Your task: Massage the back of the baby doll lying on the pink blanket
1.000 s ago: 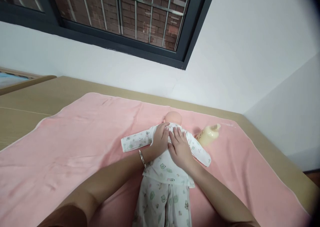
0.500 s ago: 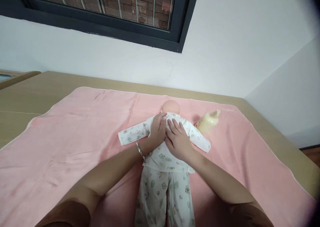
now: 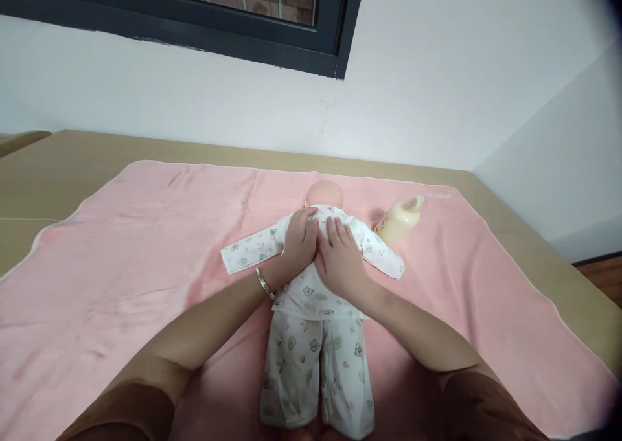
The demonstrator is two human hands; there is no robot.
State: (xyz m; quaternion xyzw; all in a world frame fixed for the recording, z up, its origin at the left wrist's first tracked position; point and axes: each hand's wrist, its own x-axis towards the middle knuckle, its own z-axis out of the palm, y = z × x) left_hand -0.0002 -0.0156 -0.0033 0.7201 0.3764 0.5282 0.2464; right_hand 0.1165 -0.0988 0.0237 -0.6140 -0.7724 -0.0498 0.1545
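Observation:
A baby doll (image 3: 311, 302) in white printed pajamas lies stretched out on a pink blanket (image 3: 146, 247), its bald head at the far end and its face not visible. Both its sleeves spread out to the sides. My left hand (image 3: 300, 237), with a silver bangle at the wrist, rests on the left part of the doll's upper torso, fingers extended. Flat on the right part of the torso lies my right hand (image 3: 341, 256), its fingers stretched toward the head. The two hands are side by side, close together. Neither one grips anything.
A baby bottle (image 3: 401, 219) with pale yellowish contents lies on the blanket beyond the doll's right-side sleeve. The blanket covers much of a wooden table (image 3: 97, 144). Behind it stands a white wall (image 3: 413, 72) with a dark-framed window (image 3: 272, 39).
The view has tilted down slightly, so the trouser ends now show. Both hands stay on the doll's torso, with the right hand's fingers drawn a little closer together.

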